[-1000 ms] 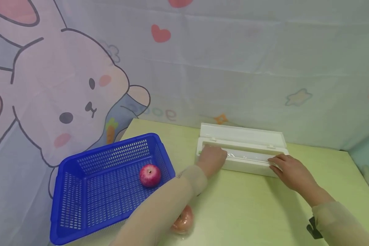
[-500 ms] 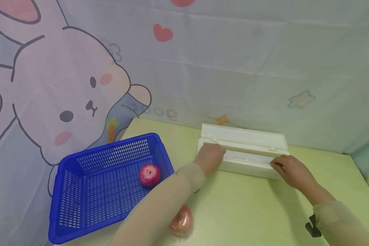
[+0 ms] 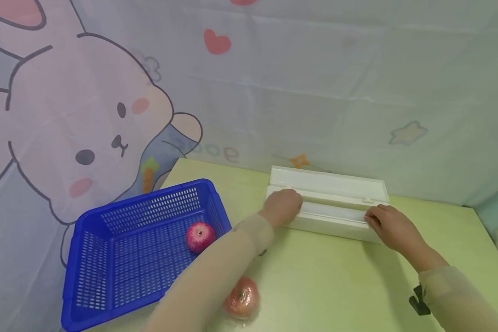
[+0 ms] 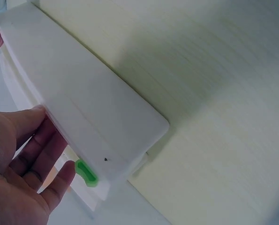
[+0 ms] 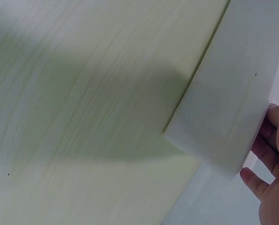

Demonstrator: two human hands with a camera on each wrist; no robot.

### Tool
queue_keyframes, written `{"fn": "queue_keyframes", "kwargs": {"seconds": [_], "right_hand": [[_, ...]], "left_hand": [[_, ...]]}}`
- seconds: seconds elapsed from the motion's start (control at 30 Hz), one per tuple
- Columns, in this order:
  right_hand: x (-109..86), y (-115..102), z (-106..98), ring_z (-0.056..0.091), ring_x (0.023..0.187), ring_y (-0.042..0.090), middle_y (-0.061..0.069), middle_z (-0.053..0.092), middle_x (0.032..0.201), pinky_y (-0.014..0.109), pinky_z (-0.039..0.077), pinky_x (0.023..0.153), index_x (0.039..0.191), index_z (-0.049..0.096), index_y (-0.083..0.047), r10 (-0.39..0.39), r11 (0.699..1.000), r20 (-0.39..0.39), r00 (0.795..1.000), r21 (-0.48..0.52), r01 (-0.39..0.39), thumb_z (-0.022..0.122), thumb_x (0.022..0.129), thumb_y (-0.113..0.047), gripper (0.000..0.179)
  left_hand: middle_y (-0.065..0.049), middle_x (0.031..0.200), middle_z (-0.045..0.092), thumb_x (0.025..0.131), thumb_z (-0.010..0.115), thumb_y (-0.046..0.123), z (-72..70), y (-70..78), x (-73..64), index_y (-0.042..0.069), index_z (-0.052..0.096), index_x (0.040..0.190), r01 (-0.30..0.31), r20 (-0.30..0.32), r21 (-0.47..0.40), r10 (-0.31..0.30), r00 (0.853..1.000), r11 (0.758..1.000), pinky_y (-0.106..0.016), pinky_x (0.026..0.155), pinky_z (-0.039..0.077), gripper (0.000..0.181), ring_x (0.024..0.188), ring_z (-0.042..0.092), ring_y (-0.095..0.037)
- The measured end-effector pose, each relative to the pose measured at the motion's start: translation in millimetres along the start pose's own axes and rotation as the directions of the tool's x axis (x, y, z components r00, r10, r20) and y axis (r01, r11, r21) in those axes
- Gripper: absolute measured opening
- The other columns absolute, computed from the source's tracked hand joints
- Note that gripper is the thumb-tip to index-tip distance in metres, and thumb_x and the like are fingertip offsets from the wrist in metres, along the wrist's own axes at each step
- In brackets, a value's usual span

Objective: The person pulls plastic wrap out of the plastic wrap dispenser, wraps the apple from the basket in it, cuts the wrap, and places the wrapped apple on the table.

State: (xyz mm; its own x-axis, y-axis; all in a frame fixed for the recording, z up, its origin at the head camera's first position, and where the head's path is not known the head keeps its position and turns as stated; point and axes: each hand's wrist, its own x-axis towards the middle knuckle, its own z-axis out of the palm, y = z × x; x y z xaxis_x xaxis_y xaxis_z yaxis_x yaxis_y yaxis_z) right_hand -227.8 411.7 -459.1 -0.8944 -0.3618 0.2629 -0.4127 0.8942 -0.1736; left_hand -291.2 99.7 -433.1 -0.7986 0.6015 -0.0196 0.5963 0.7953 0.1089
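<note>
A long white cling film dispenser [image 3: 336, 227] lies at the back of the table, its lid [image 3: 328, 181] tipped back. Between my hands the cling film [image 3: 334, 211] shows as a pale glossy strip along the front rim. My left hand [image 3: 283, 207] pinches at the film's left end, fingers curled over the rim. In the left wrist view its little finger is beside the green slider [image 4: 86, 173]. At the other end my right hand [image 3: 392, 228] pinches with thumb and fingers at the rim. The film right between the fingertips is hidden in both wrist views.
A blue plastic basket [image 3: 72, 276] stands on the left with a red apple [image 3: 200, 237] inside. Nearer me, partly behind my left sleeve, is an apple wrapped in film [image 3: 242, 299]. A cartoon curtain [image 3: 315, 92] hangs behind the table [image 3: 323, 281].
My left hand has risen slightly and shifted a little left along the dispenser. The right hand's fingers have settled closer over the rim. The dispenser stays in place.
</note>
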Motion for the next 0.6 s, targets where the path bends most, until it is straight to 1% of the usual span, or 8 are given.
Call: {"fn": "queue_keyframes", "kwargs": {"seconds": [0.07, 0.1, 0.2, 0.27, 0.33, 0.43, 0.53, 0.6], "right_hand": [[-0.3, 0.6, 0.5, 0.066, 0.080, 0.033, 0.008, 0.068, 0.087, 0.056, 0.055, 0.076, 0.097, 0.069, 0.000, -0.011, 1.000, -0.020, 1.000, -0.002, 0.011, 0.073, 0.097, 0.000, 0.004], [-0.5, 0.9, 0.7, 0.066, 0.081, 0.034, 0.008, 0.069, 0.087, 0.056, 0.055, 0.076, 0.097, 0.069, 0.000, -0.014, 1.000, -0.026, 1.000, -0.001, 0.014, 0.074, 0.097, 0.001, 0.004], [1.0, 1.5, 0.7, 0.067, 0.081, 0.035, 0.010, 0.070, 0.088, 0.057, 0.055, 0.076, 0.097, 0.069, 0.001, -0.009, 1.000, -0.032, 0.999, 0.002, 0.009, 0.073, 0.097, 0.001, 0.004], [1.0, 2.0, 0.7, 0.066, 0.082, 0.035, 0.011, 0.070, 0.090, 0.057, 0.055, 0.076, 0.099, 0.069, 0.001, 0.005, 1.000, -0.020, 1.000, 0.008, -0.005, 0.072, 0.098, 0.001, 0.004], [0.7, 2.8, 0.9, 0.067, 0.083, 0.036, 0.012, 0.070, 0.092, 0.057, 0.055, 0.077, 0.101, 0.069, 0.002, 0.019, 1.000, -0.008, 1.000, 0.012, -0.019, 0.072, 0.099, 0.000, 0.003], [0.0, 3.7, 1.3, 0.067, 0.085, 0.037, 0.013, 0.071, 0.094, 0.057, 0.055, 0.078, 0.102, 0.069, 0.001, 0.020, 1.000, -0.008, 1.000, 0.011, -0.020, 0.071, 0.100, -0.001, 0.004], [-0.5, 4.4, 1.5, 0.068, 0.088, 0.040, 0.015, 0.071, 0.095, 0.059, 0.055, 0.079, 0.102, 0.069, 0.002, 0.022, 1.000, -0.010, 1.000, 0.013, -0.022, 0.071, 0.100, -0.001, 0.004], [-0.6, 4.9, 1.7, 0.069, 0.088, 0.040, 0.015, 0.072, 0.095, 0.059, 0.055, 0.079, 0.102, 0.069, 0.002, 0.023, 1.000, -0.015, 1.000, 0.007, -0.022, 0.071, 0.100, -0.001, 0.004]], "left_hand": [[0.005, 0.067, 0.045, 0.103, 0.055, -0.001, -0.8, -2.8, 0.9, 0.015, 0.046, 0.065, 0.010, 0.006, -0.089, -0.010, 1.000, 0.996, -0.021, 0.056, 0.036, 0.042, 0.064, 0.041, -0.008], [0.004, 0.064, 0.037, 0.101, 0.053, -0.004, -0.7, -4.0, 1.5, 0.015, 0.039, 0.063, 0.012, 0.008, -0.122, -0.011, 1.000, 0.992, -0.021, 0.055, 0.031, 0.045, 0.062, 0.034, -0.009], [0.002, 0.063, 0.026, 0.099, 0.050, -0.007, -1.2, -7.2, 3.5, 0.015, 0.031, 0.063, 0.007, 0.008, -0.163, -0.006, 1.000, 0.987, -0.023, 0.055, 0.023, 0.046, 0.062, 0.024, -0.011], [0.003, 0.066, 0.032, 0.103, 0.051, -0.004, -0.2, -8.0, 4.6, 0.015, 0.037, 0.066, -0.006, 0.003, -0.140, 0.006, 1.000, 0.990, -0.023, 0.056, 0.026, 0.044, 0.064, 0.029, -0.010], [0.003, 0.071, 0.045, 0.108, 0.051, 0.002, 0.9, -7.6, 5.5, 0.014, 0.049, 0.072, -0.016, 0.005, -0.091, 0.016, 1.000, 0.996, -0.023, 0.058, 0.035, 0.038, 0.068, 0.039, -0.010], [0.002, 0.091, 0.066, 0.112, 0.052, 0.011, 2.3, -6.6, 6.1, 0.013, 0.069, 0.093, -0.025, 0.011, -0.010, 0.025, 1.000, 1.000, -0.025, 0.068, 0.052, 0.025, 0.082, 0.058, -0.011], [-0.002, 0.107, 0.071, 0.113, 0.052, 0.013, 3.1, -5.5, 6.6, 0.012, 0.074, 0.113, -0.027, 0.026, 0.045, 0.026, 0.999, 0.999, -0.029, 0.077, 0.058, 0.022, 0.094, 0.067, -0.014], [-0.003, 0.111, 0.071, 0.112, 0.053, 0.012, 3.0, -5.2, 7.0, 0.011, 0.073, 0.119, -0.028, 0.031, 0.069, 0.026, 0.999, 0.997, -0.029, 0.080, 0.059, 0.021, 0.097, 0.068, -0.015]]}}
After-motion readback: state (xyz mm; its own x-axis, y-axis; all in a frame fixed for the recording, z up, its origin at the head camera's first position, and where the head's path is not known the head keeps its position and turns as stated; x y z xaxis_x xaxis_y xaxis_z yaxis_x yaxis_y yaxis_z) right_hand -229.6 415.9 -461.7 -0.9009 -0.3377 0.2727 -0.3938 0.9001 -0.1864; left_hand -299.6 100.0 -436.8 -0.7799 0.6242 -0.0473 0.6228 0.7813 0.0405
